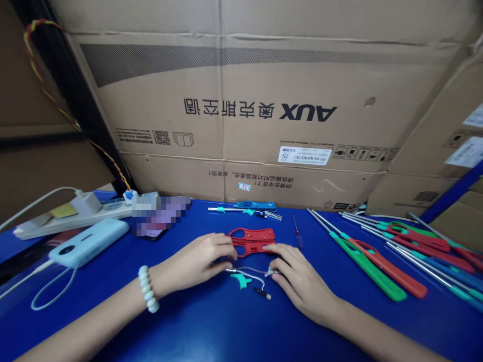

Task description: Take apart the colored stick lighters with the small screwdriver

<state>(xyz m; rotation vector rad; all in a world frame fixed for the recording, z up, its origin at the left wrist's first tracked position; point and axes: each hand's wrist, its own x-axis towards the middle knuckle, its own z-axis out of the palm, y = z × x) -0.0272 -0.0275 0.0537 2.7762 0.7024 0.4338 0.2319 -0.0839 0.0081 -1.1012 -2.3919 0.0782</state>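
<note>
Two red lighter handle halves (252, 242) lie side by side on the blue table. My left hand (216, 254), wearing a beaded bracelet, is closed on a thin metal tube (231, 271) in front of them. My right hand (296, 269) pinches a small pale fitting (269, 272), mostly hidden by the fingers, while its index finger reaches the red halves' right end. A thin tube or wire runs between my hands. Just below lie a teal trigger piece (241, 281) and a small black igniter (261, 293) on white wires.
A blue handle (256, 205) with lighter parts lies at the back. A screwdriver (299, 237) is right of centre. Several long lighters, including a green one (372, 269), lie right. Left are a power strip (101, 208), light-blue power bank (88, 243) and phone (162, 216). Cardboard (249, 65) stands behind.
</note>
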